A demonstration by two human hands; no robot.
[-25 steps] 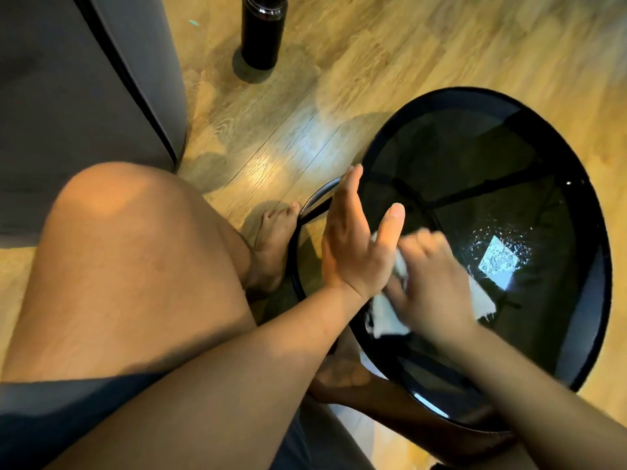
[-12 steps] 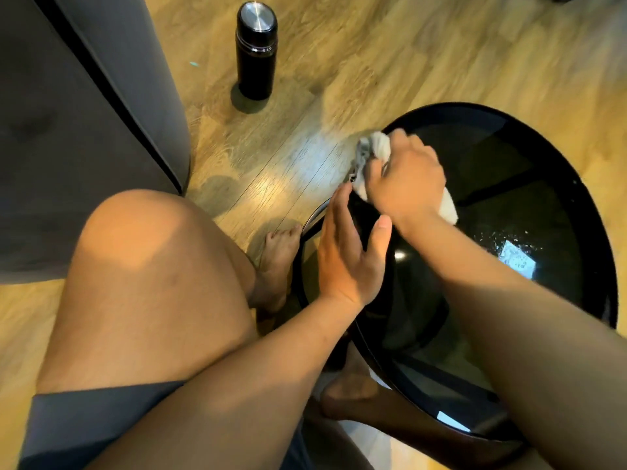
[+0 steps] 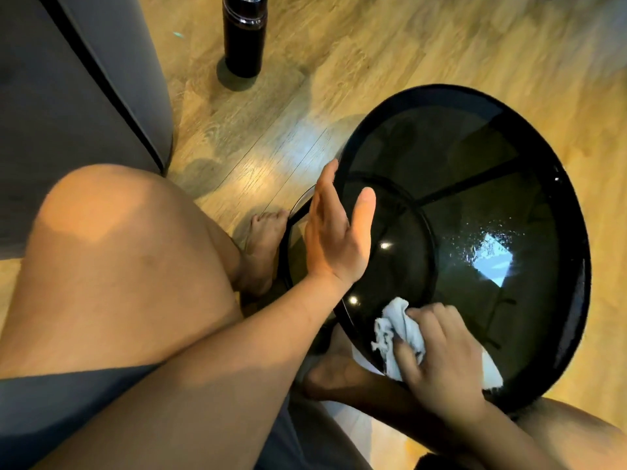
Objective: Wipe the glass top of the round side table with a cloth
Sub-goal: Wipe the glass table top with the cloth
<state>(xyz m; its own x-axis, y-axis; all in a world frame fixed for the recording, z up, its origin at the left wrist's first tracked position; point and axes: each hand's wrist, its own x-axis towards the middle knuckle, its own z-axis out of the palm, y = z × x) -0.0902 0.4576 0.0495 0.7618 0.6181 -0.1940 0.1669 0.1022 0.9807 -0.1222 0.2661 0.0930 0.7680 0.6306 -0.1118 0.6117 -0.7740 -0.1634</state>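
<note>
The right hand [image 3: 437,354] has its fingers curled over a bunched white cloth [image 3: 400,329] and presses it flat on the glass [image 3: 424,147] at the near edge of the table [image 3: 573,283], with a tail of cloth showing past the wrist. Bunching it likely gives a thick pad to bear down on. The left hand [image 3: 327,232] is unclenched, its fingers straight and together and the thumb spread apart. It stands on edge against the table's left rim, probably to brace the light table so the wiping does not push it along the floor [image 3: 339,45]. Right of the table's centre the glass shows a wet, beaded patch catching the light, so that part seems left to dry off. The table sits low and close against the person's knee [image 3: 118,249], within easy reach of both arms. A black bottle [image 3: 243,35] stands beyond the table to its far left, well apart and out of the cloth's way.
</note>
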